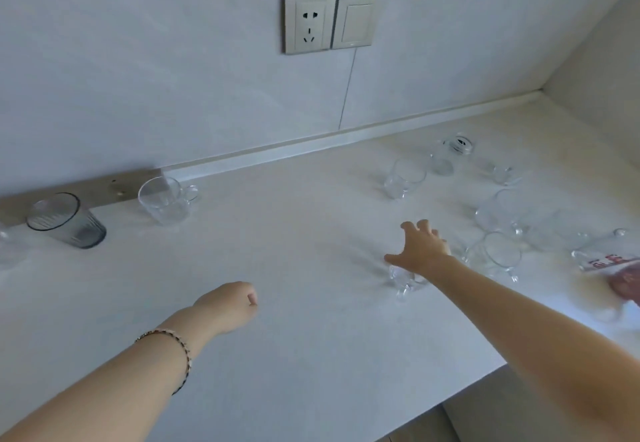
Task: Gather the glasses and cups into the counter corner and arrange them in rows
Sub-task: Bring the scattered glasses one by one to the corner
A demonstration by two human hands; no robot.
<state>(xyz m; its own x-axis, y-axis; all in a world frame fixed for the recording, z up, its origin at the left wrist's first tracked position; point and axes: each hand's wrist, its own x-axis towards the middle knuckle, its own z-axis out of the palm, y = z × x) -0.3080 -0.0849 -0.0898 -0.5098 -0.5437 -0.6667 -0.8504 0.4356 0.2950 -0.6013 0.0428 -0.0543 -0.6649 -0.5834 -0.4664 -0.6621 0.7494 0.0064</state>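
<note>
Several glass vessels stand scattered on the white tabletop point(294, 233).

Left side, near the wall: smoky grey tumbler point(65, 219), upright, looks empty. To its right and apart from it, a clear handled mug point(166, 200), handle to the right, looks empty.

Right side, toward the corner: clear tumbler point(403, 178); behind it a tall clear glass point(441, 161) just beside a dark-topped jar point(459, 143), too blurred to tell if they touch. Next, a small clear cup point(502, 173), then a rear mug point(502, 213) and a front mug point(498, 256) close together. All look empty.

Far right edge: measuring cup w/ red print point(602, 259), blurred. A reddish item point(627, 284) lies beside it, not identifiable.

Hands: the right hand point(420, 247) is spread, palm down, fingers straight, over a low clear cup point(403, 278); contact cannot be told. The left hand point(230, 304) has fingers curled in, gripping nothing, over bare tabletop, well apart from any glass. Beaded bracelet point(173, 348) on the left wrist.

Wall: socket point(308, 24) and switch point(356, 20), side by side.
</note>
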